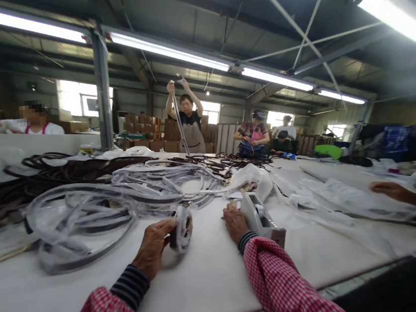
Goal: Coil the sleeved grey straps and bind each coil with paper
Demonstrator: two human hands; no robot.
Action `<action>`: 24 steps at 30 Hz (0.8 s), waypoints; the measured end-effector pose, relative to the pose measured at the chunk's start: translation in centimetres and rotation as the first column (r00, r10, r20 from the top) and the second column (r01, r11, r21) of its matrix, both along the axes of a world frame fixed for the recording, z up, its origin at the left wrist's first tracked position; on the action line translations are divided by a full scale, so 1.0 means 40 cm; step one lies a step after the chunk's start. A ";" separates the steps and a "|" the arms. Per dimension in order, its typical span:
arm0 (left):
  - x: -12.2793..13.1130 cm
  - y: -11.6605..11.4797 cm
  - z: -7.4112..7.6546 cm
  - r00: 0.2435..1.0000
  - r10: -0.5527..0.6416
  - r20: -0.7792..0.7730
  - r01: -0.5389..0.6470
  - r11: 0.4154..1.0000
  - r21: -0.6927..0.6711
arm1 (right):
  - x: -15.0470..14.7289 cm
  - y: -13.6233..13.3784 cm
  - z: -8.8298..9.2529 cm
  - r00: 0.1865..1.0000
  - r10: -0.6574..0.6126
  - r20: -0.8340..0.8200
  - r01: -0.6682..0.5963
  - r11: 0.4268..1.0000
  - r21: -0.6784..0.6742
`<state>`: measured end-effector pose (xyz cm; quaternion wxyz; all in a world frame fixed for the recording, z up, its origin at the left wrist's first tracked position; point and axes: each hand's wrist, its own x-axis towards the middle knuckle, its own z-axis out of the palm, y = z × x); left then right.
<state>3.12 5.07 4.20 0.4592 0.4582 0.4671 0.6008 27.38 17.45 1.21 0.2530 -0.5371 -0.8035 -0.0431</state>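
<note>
My left hand (151, 247) grips a rolled belt (182, 229) in clear plastic wrap, held on edge just above the white table (214, 280). My right hand (235, 222) is beside a grey-white tape dispenser (257, 215), at its left side. Its fingers are curled in, and whatever they pinch is too small or hidden to name. Left of my left hand lie loosely looped belts (83, 220) in clear plastic sleeves. More wrapped belts (165, 178) are heaped behind them.
Dark brown straps (45, 177) pile at the back left. Clear plastic sheets (333, 199) spread over the right side, where another person's hand (394, 191) reaches in. Across the table a person (192, 128) lifts a long strap overhead. Another person (253, 134) handles a dark bundle.
</note>
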 end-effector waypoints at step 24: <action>0.006 0.002 -0.041 0.877 -0.269 0.398 0.317 0.946 -0.060 | -0.044 -0.429 0.097 0.699 0.598 -0.392 -0.466 0.797 0.385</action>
